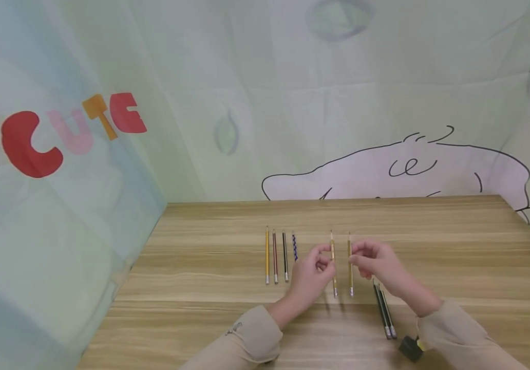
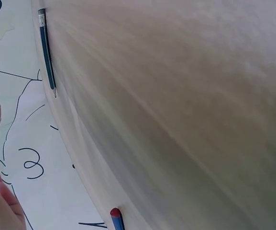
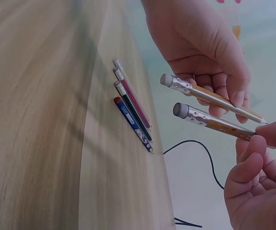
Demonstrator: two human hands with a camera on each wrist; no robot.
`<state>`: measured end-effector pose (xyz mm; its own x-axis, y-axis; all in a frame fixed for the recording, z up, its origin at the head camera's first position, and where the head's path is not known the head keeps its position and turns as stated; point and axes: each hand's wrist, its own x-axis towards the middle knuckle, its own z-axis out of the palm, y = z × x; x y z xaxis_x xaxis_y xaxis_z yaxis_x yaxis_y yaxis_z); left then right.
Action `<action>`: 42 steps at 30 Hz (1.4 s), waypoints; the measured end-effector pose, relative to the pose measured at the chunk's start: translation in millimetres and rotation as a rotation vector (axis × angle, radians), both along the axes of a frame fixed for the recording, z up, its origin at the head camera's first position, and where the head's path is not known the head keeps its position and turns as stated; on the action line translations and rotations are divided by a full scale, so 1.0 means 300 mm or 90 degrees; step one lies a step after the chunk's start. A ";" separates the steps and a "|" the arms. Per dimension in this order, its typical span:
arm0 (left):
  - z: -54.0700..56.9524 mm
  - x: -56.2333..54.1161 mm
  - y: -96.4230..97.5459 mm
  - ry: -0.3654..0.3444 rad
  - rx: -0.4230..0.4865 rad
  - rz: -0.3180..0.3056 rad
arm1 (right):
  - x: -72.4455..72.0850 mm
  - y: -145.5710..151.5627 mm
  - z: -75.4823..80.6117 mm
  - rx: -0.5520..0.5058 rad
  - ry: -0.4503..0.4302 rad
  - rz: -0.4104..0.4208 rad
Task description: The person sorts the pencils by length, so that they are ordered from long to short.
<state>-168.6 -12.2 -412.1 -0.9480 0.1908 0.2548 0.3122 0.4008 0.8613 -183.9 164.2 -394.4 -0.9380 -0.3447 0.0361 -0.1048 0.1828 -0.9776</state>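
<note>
Between thumb and fingers, my left hand (image 1: 310, 276) pinches a gold pencil (image 1: 333, 253), point away from me and eraser end toward me. Beside it, my right hand (image 1: 381, 263) pinches a second gold pencil (image 1: 351, 280), nearly parallel with a small gap between them. Both are raised over the table, with silver ferrules and grey erasers plain in the right wrist view. Left of my hands lies a row: a yellow pencil (image 1: 267, 257), a dark red pencil (image 1: 275, 259), a black pencil (image 1: 285, 259) and a blue patterned pencil (image 1: 295, 246), partly hidden by my left hand.
Two dark pencils (image 1: 385, 313) lie side by side below my right hand. A small black object (image 1: 411, 349) is by the right sleeve. The wooden table (image 1: 209, 329) ends at a printed cloth backdrop (image 1: 191, 128) at the back and left.
</note>
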 end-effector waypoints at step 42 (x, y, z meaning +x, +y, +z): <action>-0.013 0.000 0.003 -0.038 0.020 -0.004 | -0.007 -0.021 -0.015 0.019 -0.013 0.019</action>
